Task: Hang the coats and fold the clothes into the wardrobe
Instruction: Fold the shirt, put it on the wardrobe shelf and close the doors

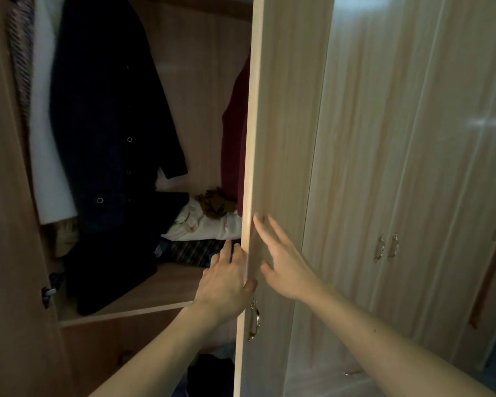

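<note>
L hand [226, 282] grips wardrobe door [284, 124] edge, thumb in front; R hand [284, 262] flat on it, fingers straight. Dark coat [106, 110] hangs by white garment [45, 167]; maroon one [235, 138] half-hidden behind door; pile [209, 227], prob. clothes, on shelf [166, 290].

The door [281, 138] stands edge-on across the right of the wardrobe opening. The left hand [226, 279] grips its edge and the right hand [287, 265] lies open on its face. Inside, 1 clear gap runs between the dark coat [106, 110] and the maroon garment [235, 138], back to the rear panel [195, 96]. The white garment [45, 167] fills the left side beside the coat. On the shelf [166, 285], a pile of clothes [206, 224] blocks the back, and a bare strip lies in front.
</note>
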### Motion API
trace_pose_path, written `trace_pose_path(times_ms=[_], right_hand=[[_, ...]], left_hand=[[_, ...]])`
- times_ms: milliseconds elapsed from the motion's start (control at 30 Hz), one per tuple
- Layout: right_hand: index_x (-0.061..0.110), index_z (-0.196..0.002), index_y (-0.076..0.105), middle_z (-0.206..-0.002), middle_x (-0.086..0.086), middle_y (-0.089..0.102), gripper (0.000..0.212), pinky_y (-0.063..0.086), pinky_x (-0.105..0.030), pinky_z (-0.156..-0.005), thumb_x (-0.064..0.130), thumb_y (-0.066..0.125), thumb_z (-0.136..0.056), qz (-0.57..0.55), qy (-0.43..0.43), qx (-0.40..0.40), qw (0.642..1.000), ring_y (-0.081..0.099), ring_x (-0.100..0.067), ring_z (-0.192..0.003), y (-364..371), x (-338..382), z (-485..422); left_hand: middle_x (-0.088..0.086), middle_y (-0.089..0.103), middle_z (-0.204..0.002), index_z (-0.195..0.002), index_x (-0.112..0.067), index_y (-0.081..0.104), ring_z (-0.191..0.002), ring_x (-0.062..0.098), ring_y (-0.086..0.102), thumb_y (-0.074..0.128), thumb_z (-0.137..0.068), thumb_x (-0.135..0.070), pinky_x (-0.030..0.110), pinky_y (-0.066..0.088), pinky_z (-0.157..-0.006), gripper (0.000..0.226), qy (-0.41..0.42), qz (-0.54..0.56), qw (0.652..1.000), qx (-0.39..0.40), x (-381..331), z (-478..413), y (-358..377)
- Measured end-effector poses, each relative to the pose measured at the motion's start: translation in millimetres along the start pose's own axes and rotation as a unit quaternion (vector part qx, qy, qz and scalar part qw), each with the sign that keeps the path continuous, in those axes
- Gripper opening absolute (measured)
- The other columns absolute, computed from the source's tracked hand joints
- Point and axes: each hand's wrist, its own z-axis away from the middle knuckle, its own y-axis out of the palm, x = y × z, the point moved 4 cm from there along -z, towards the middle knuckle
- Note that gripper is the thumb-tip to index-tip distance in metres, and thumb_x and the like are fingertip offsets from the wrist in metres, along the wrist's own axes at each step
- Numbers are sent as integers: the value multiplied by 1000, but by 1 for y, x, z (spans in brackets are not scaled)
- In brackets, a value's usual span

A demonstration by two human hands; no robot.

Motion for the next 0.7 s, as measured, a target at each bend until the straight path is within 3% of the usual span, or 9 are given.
trace_pose_path(times_ms=[167,333,433,567,700], right_hand=[[52,-149,-14,-163,9,-18,103,16,-46,-122,7,60,-92,-8,12,-6,1000,-12,-19,-151,28,11,-27],[53,-149,-8,-158,13,-31,104,8,-45,-123,5,62,-90,-15,-41,-59,997,-20,-18,-149,50,1,-59],[50,-152,-2,-159,11,-30,100,5,-42,-122,6,63,-90,-16,-79,-84,993,-19,-16,-149,63,-6,-79],[48,-153,6,-163,1,-16,92,12,-42,-121,24,69,-90,0,-123,-133,983,-5,-21,-152,73,-14,-107],[43,-154,16,-161,-12,1,97,28,-52,-116,32,78,-80,34,-135,-167,976,15,-34,-146,87,-21,-131]], left_hand=[[14,-5,-164,-155,-12,4,-147,37,15,52,-95,-49,51,33,-113,86,-11,-22,1000,-10,30,-15,3],[15,-8,-163,-155,-10,3,-147,36,17,52,-95,-47,49,34,-112,86,-23,-40,998,-49,51,-32,7],[13,-5,-164,-156,-15,1,-147,36,18,55,-93,-50,49,35,-113,90,-43,-42,997,-41,63,-39,4],[13,-4,-164,-156,-22,-1,-147,37,17,57,-90,-51,52,34,-113,92,-71,-64,995,-13,78,-51,-7],[10,-3,-165,-157,-21,0,-148,35,16,60,-90,-49,53,32,-114,93,-93,-95,991,-5,88,-66,-11]])
